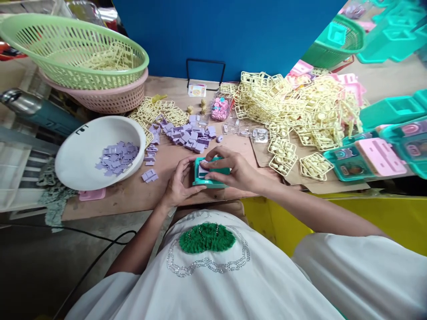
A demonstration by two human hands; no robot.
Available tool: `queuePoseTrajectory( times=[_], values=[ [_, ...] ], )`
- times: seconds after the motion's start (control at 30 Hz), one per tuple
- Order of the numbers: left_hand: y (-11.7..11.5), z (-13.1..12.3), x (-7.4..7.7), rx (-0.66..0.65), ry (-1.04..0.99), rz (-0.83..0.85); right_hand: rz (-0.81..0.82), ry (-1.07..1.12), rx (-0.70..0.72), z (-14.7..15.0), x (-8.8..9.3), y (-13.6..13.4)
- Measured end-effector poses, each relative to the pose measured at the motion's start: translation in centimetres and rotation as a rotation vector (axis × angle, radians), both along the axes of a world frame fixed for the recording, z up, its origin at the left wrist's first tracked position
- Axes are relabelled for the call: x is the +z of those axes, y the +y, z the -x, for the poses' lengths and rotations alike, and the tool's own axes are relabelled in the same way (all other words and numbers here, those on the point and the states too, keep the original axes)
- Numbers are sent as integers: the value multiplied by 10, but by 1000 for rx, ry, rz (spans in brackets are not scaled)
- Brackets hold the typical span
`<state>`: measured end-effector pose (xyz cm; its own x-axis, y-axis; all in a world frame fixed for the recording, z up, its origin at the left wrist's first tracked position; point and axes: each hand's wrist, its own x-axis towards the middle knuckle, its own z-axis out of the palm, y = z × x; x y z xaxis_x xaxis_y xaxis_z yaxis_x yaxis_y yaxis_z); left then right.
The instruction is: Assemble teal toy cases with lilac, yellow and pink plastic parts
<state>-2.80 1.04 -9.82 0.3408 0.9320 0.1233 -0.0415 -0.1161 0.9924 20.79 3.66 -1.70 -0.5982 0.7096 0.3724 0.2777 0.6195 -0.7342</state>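
Note:
In front of me at the table's near edge lies a small teal plastic case [218, 183]. My left hand [180, 183] is wrapped round its left side, thumb along the near edge. My right hand [233, 169] reaches over from the right and pinches a small lilac plastic piece [202, 171] against the top of the case. Fingers partly cover that piece. Just beyond lies a loose heap of lilac pieces [190, 135], with one lone lilac piece [150, 176] left of my left hand.
A white bowl [71, 162] with lilac pieces stands left, below stacked green [140, 55] and pink baskets [133, 95]. Cream plastic frames [267, 100] pile up at the back right. Teal cases with a pink panel [380, 156] sit far right. A blue board [213, 35] closes the back.

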Motion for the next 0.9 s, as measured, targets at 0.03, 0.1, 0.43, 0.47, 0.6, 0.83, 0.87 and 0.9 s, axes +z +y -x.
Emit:
queuePoseTrajectory(
  times=[0.03,0.1,0.43,0.47,0.6,0.83,0.87,0.9],
  values=[
    [0,0,0,-4,-1,-2,9,22,-14,1,-2,-1],
    [0,0,1,-2,7,-13,-4,58,-52,3,-6,-3],
    [2,-2,0,-10,-20,-45,38,157,-69,9,-19,0],
    [2,-2,0,-5,-13,-46,-51,137,-38,8,-20,-3],
    [2,-3,2,10,0,-55,-290,-3,21,4,-24,-19],
    [3,-1,1,1,-4,-35,-87,92,-45,-4,-23,-24],
    [3,-1,1,0,-8,-35,-53,130,-103,-4,-24,-24],
    [3,-1,1,-2,-13,-36,-31,155,-160,-4,-25,-25]
  ],
)
